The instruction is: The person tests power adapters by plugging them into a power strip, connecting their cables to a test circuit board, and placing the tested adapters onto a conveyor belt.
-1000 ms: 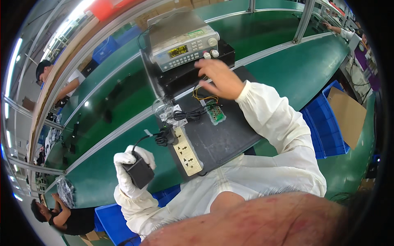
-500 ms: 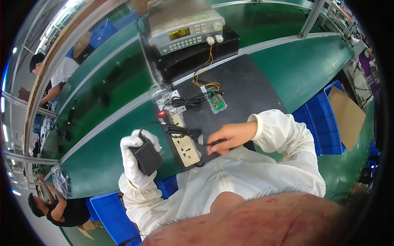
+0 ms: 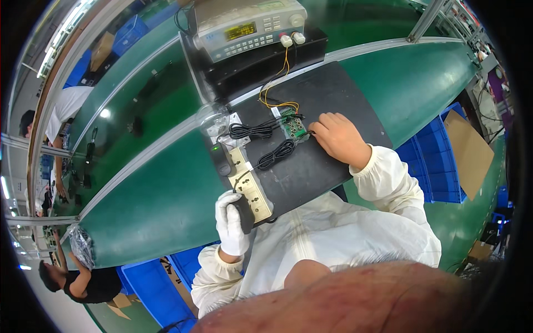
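black adapter [image 3: 244, 212]: boxy, dark casing, partly covered, up against near end of the power strip [image 3: 255, 195]; pins hidden, seating unclear. strip cream, long, sockets face up. adapter's black cable [image 3: 276, 154]: runs up over the strip, bundled in a tied coil to its right. green circuit board [image 3: 293, 126]: flat, round metal sockets in rows, farther off, right of strip's far end.

Bright, even light — strip lights [image 3: 58, 43] glare far beyond the left grip [image 3: 231, 222], and fisheye distortion bows the table [image 3: 150, 222].
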`<state>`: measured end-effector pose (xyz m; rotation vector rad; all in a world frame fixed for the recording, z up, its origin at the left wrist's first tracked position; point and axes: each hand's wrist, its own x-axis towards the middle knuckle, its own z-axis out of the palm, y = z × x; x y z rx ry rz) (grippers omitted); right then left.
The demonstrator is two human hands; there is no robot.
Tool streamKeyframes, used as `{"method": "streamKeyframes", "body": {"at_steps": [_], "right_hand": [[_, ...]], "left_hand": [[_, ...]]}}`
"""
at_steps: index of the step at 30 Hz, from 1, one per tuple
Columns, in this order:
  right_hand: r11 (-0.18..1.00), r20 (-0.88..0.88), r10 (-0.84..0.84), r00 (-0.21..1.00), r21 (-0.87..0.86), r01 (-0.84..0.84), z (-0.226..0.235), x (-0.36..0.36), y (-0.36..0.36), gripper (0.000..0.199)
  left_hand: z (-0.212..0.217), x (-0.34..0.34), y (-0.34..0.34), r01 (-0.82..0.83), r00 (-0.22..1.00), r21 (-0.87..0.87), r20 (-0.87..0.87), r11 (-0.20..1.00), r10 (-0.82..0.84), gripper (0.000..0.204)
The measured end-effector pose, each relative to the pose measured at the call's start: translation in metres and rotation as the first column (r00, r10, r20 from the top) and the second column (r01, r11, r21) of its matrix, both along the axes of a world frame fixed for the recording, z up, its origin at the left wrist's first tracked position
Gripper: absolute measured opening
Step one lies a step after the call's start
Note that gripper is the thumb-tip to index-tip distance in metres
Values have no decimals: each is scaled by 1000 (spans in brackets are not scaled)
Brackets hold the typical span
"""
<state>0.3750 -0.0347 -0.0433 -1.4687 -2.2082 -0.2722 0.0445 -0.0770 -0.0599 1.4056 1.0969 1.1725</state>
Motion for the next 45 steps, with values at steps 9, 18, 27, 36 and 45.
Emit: {"method": "streamKeyframes", "body": {"at_steps": [9,18,27,36,45], "right_hand": [[1000,-28,16,999,24,-15,-19,-1,9,18],[1000,-42,-2,999,-16,1,-21,1,11,19],[987,15,-163,986,10,163,-20,0,6,23],[999,-205,-5,979,-39,-3,6,13,15,28],[988,171,82,982,119,-103,38,-1,67,33]], "left_hand": [[9,10,9,-57,998,-54,-3,997,57,25],[6,13,20,-45,953,122,-291,991,80,18],[-13,17,36,-91,953,143,-275,986,128,22],[5,-8,81,-7,998,-220,63,976,21,66],[-22,4,114,138,986,-1,-93,990,-138,79]]}}
